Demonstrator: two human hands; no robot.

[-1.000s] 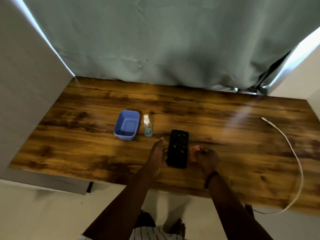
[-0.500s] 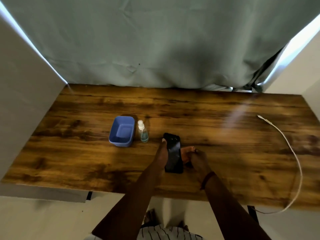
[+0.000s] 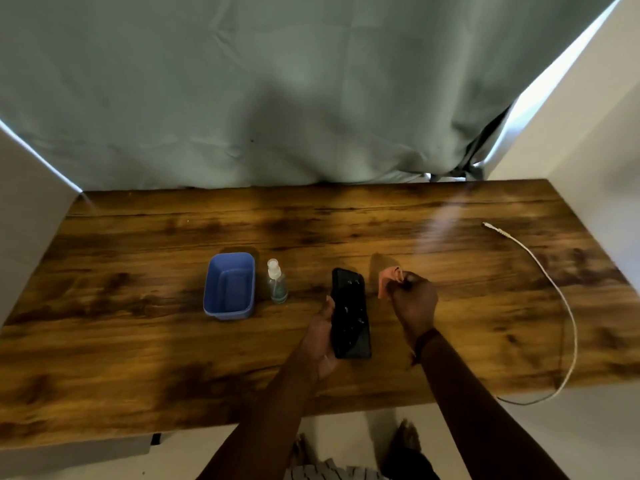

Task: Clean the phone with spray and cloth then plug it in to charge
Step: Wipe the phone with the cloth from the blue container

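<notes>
Curtain (image 3: 277, 81) is hanging grey-green across the whole back, bunching at its right edge where daylight is leaking in. Desk (image 3: 138, 341) is stretching wide beneath it, dark-grained wood, with pale walls closing in on both sides. Cable (image 3: 568, 306), white, is curving down the desk's right side, its plug end lying near the far right and the other end running off the front edge, well apart from everything else. Tub (image 3: 229, 285), blue and rectangular, is sitting left of centre with nothing visible inside. Phone (image 3: 349, 313) is lying dark in the left hand (image 3: 320, 337), which is gripping it along its left edge, fingers wrapping underneath, the phone tilting up off the desk by the look of it. Right hand (image 3: 414, 303) is hovering just beside the phone, fingers closing tight on a bunched pink cloth (image 3: 388, 280) that is poking out above the knuckles. Spray (image 3: 276, 285), a small clear bottle with bluish liquid, is standing upright just beside the tub, between tub and phone.
</notes>
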